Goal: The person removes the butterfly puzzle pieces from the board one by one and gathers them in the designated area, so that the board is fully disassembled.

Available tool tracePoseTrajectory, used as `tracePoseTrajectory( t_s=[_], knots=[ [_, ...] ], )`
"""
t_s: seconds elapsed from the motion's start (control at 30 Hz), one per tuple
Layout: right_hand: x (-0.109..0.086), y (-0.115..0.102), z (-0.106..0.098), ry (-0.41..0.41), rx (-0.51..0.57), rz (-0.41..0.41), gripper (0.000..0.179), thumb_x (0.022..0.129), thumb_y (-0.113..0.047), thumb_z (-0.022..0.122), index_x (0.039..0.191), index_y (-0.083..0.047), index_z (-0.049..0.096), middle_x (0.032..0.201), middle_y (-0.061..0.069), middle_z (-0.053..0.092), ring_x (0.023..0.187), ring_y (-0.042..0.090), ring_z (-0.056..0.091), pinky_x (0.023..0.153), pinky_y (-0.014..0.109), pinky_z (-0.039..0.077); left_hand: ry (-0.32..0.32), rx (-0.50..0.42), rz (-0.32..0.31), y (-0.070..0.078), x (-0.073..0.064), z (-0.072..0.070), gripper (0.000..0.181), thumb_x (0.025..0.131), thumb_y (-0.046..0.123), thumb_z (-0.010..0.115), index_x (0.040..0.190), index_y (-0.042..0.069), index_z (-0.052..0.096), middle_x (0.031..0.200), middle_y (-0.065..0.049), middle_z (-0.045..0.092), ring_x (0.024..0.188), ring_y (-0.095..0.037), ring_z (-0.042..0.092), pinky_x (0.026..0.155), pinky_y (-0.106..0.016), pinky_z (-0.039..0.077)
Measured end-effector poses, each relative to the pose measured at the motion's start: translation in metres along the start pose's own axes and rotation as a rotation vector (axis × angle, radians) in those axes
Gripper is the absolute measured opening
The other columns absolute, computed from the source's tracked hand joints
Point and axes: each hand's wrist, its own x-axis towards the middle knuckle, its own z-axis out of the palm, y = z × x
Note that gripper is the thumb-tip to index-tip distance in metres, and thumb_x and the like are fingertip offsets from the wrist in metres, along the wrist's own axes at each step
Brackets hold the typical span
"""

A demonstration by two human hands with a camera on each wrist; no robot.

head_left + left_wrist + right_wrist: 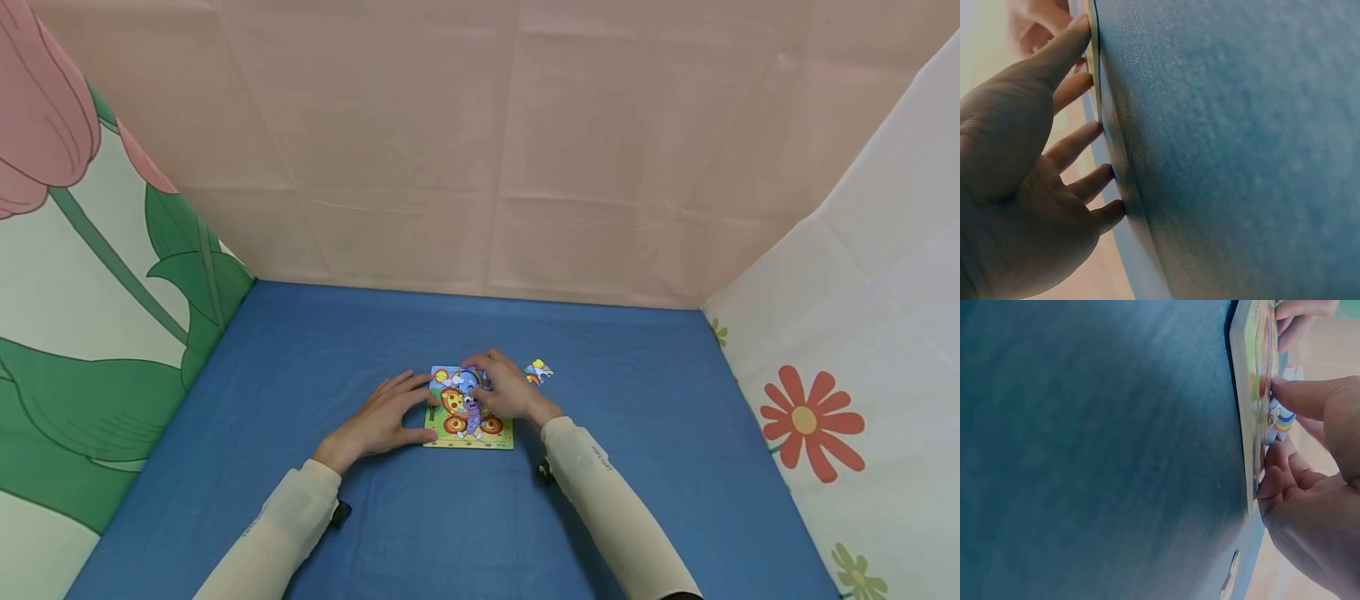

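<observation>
A jigsaw puzzle board (pixel 468 444) with a bright picture, a purple bug among orange and yellow shapes, lies flat on the blue cloth. My left hand (pixel 381 417) has its fingers spread at the board's left side; in the left wrist view the thumb (pixel 1063 53) touches the board's edge. Over the upper right part of the board, my right hand (pixel 508 390) pinches a puzzle piece (pixel 1284 419) with a rainbow on it, tilted up from the surface in the right wrist view. The right palm and fingers hide part of the picture.
One loose puzzle piece (pixel 538 372) lies on the blue cloth (pixel 637 467) just right of the board. A beige backdrop (pixel 495 150) stands behind, with flower-printed sheets (pixel 862 317) at both sides.
</observation>
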Motion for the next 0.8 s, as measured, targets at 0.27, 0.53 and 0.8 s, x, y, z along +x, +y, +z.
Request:
tracePoseTrajectory(
  t_s=[0.27,0.53,0.8],
  knots=[
    [0.003,0.005,0.001,0.048,0.024,0.022,0.041,0.107,-0.020,0.081,0.146,-0.019,0.070,0.135,0.009,0.065,0.113,0.024,0.060,0.097,0.047,0.056,-0.005,0.003,-0.002,0.001,0.001,0.000,0.047,0.099,0.043,0.089,0.138,0.022,0.076,0.177,-0.020,0.048,0.170,-0.058,0.030,0.134,-0.083,0.025],
    [0.004,0.012,0.002,0.102,0.055,-0.030,0.030,0.108,-0.016,0.078,0.138,-0.017,0.077,0.118,0.007,0.068,0.097,0.019,0.058,0.084,0.038,0.051,-0.009,0.012,-0.007,0.001,0.002,-0.001,0.047,0.099,0.043,0.090,0.138,0.022,0.076,0.178,-0.020,0.048,0.170,-0.058,0.030,0.134,-0.082,0.025],
    [0.002,0.008,0.000,0.087,0.116,-0.016,0.029,0.113,-0.010,0.069,0.139,-0.017,0.079,0.103,0.005,0.072,0.079,0.014,0.059,0.074,0.030,0.050,-0.009,0.006,-0.002,0.002,0.000,-0.001,0.047,0.100,0.044,0.088,0.139,0.021,0.076,0.178,-0.021,0.047,0.170,-0.058,0.030,0.134,-0.082,0.025]
  ],
)
